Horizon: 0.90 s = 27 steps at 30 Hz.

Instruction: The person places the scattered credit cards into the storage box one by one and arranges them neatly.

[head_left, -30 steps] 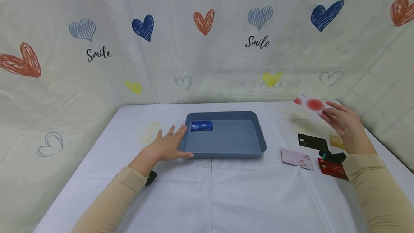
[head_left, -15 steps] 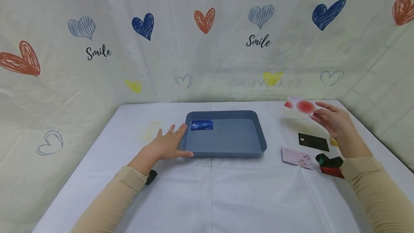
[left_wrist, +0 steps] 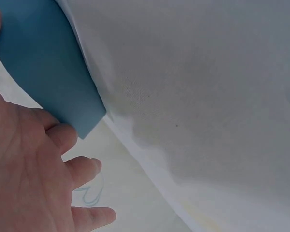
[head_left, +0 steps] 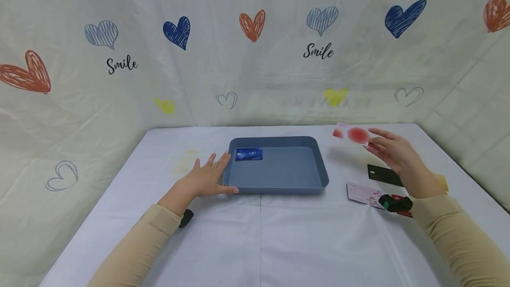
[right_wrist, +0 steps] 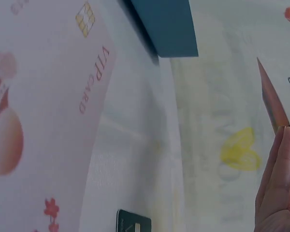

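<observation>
A blue-grey tray (head_left: 279, 176) lies on the white table, with a blue VIP card (head_left: 249, 154) flat in its back left corner. My left hand (head_left: 205, 178), fingers spread and straight, touches the tray's left end; the left wrist view shows the palm beside the tray wall (left_wrist: 48, 58). My right hand (head_left: 394, 152) pinches a pink-and-red card (head_left: 357, 135) by its right edge, raised above the table to the right of the tray. In the right wrist view that card (right_wrist: 273, 99) appears nearly edge-on at the fingertips.
Below my right hand lie a black card (head_left: 383, 174), a pink VIP card (head_left: 364, 193), a partly covered red card (head_left: 404, 213) and a yellow card (head_left: 441, 182). A white curtain with printed hearts (head_left: 252, 25) stands behind the table.
My right hand has moved left toward the tray, carrying the pink-and-red card, and its wrist now covers part of the red card. The left hand and the tray have stayed put.
</observation>
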Each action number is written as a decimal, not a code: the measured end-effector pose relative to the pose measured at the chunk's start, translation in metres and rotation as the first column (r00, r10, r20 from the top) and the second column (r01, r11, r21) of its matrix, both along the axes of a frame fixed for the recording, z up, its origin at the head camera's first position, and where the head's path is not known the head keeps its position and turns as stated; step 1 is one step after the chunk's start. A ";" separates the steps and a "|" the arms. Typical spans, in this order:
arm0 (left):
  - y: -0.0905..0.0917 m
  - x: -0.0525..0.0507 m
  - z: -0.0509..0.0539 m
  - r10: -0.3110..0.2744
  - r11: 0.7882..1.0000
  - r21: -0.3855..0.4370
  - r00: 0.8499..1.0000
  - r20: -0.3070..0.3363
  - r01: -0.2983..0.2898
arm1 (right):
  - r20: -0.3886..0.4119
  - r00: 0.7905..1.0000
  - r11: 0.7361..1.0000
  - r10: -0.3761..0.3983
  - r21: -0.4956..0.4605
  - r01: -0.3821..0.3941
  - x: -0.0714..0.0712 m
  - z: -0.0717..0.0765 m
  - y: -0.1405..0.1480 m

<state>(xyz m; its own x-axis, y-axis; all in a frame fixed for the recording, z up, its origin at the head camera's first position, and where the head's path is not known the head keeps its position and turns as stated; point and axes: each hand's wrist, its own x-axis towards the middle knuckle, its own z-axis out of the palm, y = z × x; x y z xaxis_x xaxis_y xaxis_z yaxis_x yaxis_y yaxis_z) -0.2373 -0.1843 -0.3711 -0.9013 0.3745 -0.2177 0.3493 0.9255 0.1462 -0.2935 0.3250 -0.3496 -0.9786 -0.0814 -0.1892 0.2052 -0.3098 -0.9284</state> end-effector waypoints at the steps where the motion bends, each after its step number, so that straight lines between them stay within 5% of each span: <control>1: 0.000 0.000 0.000 0.000 1.000 0.000 1.000 0.000 0.000 | 0.006 1.000 1.000 0.009 0.006 -0.009 0.000 0.001 -0.003; 9: 0.000 0.000 -0.001 -0.006 1.000 0.006 1.000 -0.004 0.006 | 0.026 0.998 0.998 0.055 -0.006 -0.055 0.003 0.008 -0.021; 27: 0.000 -0.001 -0.002 -0.005 1.000 0.011 1.000 -0.005 0.005 | 0.025 0.994 0.994 0.106 0.023 -0.106 0.003 -0.003 -0.055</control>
<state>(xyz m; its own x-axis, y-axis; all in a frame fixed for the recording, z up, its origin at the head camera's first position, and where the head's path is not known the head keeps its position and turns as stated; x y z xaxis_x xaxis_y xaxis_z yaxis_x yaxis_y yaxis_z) -0.2381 -0.1842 -0.3732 -0.9006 0.3812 -0.2087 0.3544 0.9222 0.1549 -0.2907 0.2704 -0.3528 -0.9600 -0.1795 -0.2150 0.2573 -0.2626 -0.9300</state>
